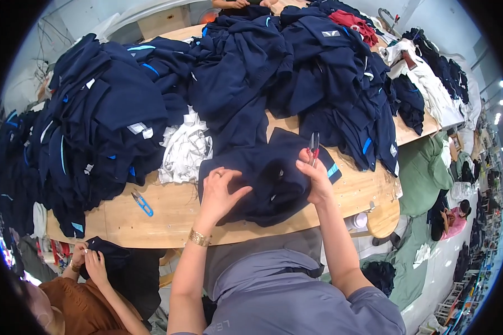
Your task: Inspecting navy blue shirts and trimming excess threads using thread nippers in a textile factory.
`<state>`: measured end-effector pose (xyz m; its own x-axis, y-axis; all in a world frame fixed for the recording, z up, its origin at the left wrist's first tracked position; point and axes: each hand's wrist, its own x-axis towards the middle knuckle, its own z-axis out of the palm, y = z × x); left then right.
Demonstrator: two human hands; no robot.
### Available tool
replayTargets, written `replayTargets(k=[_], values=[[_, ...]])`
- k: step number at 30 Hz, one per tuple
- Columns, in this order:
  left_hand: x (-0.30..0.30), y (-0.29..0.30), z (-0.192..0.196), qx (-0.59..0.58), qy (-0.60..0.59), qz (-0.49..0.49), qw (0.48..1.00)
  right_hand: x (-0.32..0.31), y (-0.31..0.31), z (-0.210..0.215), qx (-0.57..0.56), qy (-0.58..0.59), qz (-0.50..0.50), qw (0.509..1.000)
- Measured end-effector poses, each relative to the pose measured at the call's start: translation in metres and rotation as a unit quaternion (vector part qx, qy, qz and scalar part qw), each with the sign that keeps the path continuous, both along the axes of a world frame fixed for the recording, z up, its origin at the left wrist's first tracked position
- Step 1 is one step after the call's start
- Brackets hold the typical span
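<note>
Navy garment (268, 178) lies flat at the tabletop's (173, 215) near edge, pinned by the left hand (221, 192), fingers spread. Right hand (314, 176) grips red-handled snips (314, 144), blades up, clear of the cloth.

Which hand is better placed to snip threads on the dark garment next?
Likely the right hand: it already holds the small red-handled thread snips above the dark navy fabric garment, while the left hand lies flat on the cloth.

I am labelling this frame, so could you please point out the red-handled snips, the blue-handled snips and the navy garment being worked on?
red-handled snips (314, 144), head view, on the red handles above the right hand.
blue-handled snips (143, 205), head view, on the blue handle lying on the table.
navy garment (274, 178), head view, on the cloth between both hands.
</note>
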<state>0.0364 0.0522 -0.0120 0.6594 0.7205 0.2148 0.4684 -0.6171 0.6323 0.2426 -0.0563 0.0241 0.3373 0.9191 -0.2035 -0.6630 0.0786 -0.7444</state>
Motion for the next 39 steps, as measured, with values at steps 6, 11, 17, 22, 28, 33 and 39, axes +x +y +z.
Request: replayTargets(k=[6, 11, 17, 22, 28, 33, 39], values=[[0.035, -0.010, 0.009, -0.177, -0.151, -0.084, 0.969, 0.000, -0.001, -0.008, 0.044, 0.042, 0.037, 0.997], [0.033, 0.001, -0.015, -0.554, -0.296, -0.123, 0.768, 0.004, 0.005, -0.004, 0.050, 0.024, 0.019, 0.998], [0.009, 0.014, 0.017, -0.664, -0.428, -0.090, 0.607, -0.001, 0.013, -0.015, 0.009, -0.082, 0.057, 0.995], [-0.004, 0.039, 0.000, -0.207, -0.192, 0.122, 0.952, -0.011, 0.028, -0.037, -0.027, -0.097, 0.036, 0.994], [-0.006, 0.003, 0.026, -0.003, -0.154, 0.032, 0.988, -0.012, 0.020, -0.033, -0.084, -0.085, 0.011, 0.993], [0.015, -0.008, 0.031, 0.023, -0.062, -0.109, 0.992, -0.019, 0.021, -0.028, -0.029, -0.001, 0.038, 0.999], [0.016, -0.008, 0.042, -0.236, -0.183, -0.082, 0.951, -0.015, 0.020, -0.039, -0.043, 0.030, 0.020, 0.998]])
